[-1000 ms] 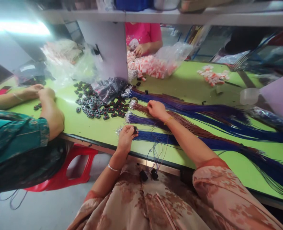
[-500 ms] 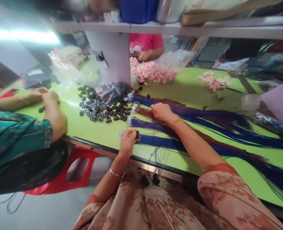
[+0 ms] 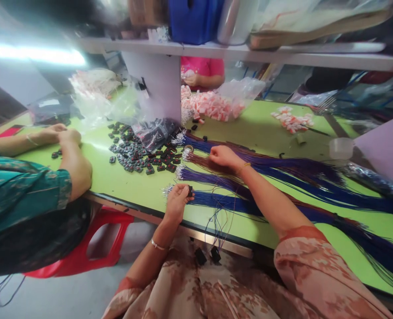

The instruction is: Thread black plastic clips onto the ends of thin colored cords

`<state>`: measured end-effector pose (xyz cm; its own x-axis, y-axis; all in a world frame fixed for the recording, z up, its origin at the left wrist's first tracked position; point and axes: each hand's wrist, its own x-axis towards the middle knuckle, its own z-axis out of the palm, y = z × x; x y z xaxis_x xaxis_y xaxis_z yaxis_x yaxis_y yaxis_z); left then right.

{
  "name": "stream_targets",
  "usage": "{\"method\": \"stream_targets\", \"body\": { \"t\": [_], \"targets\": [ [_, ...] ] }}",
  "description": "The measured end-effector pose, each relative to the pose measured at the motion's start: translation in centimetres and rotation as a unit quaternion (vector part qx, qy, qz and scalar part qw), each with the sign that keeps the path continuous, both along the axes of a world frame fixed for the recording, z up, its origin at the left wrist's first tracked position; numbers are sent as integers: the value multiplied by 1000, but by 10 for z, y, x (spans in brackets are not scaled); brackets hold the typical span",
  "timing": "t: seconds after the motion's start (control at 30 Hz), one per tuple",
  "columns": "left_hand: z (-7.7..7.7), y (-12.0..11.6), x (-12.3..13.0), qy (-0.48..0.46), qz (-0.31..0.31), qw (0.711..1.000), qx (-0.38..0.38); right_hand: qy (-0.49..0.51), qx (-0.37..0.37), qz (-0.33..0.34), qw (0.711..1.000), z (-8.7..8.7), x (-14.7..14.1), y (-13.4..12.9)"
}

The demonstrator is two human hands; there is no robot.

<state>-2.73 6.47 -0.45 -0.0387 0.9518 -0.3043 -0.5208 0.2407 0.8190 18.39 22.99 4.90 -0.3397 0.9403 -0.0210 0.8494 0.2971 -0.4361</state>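
My left hand (image 3: 176,203) is closed at the table's front edge, with a small black plastic connector housing (image 3: 190,191) between thumb and fingers. Beneath and beside it runs a bundle of blue wires (image 3: 209,200), whose silvery terminal ends stick out left of the hand. My right hand (image 3: 225,157) is curled over a bundle of brown wires (image 3: 201,162), fingers pressed together; what lies inside them is hidden. Purple wires (image 3: 203,176) lie between the two hands. Thin loose wires hang over the edge to two black housings (image 3: 215,254) at my lap.
Many black connector housings (image 3: 136,155) are heaped left of the wire ends. A co-worker's hands (image 3: 65,134) are at the left, above a red stool (image 3: 83,252). Behind, another person sits by a pile of pink-white parts (image 3: 216,105). A shelf (image 3: 209,51) spans overhead.
The view has tilted up slightly, so the table appears lower. Both my hands stay in nearly the same places, the left still gripping the black connector housing.
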Motion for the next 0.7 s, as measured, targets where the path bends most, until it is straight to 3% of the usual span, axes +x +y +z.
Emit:
{"method": "stream_targets", "body": {
  "t": [0.1, 0.23, 0.37, 0.43, 0.63, 0.7],
  "targets": [
    [0, 0, 0, 4, 0, 1000, -2, -41, 40, -117, 991, 5, -4, 3],
    [1, -1, 0, 6, 3, 1000, -4, -27, -38, -72, 996, 13, -8, 5],
    [1, -2, 0, -4, 5, 1000, -6, -86, 47, -138, 986, 22, -11, 8],
    [1, -2, 0, -8, 6, 1000, -4, -69, 74, -163, 981, 25, -10, 10],
    [3, -2, 0, -2, 5, 1000, -4, -51, 85, -148, 984, 25, -8, 8],
    [3, -2, 0, -2, 7, 1000, -4, 18, 91, -136, 986, 26, -14, 5]
  ]
}}
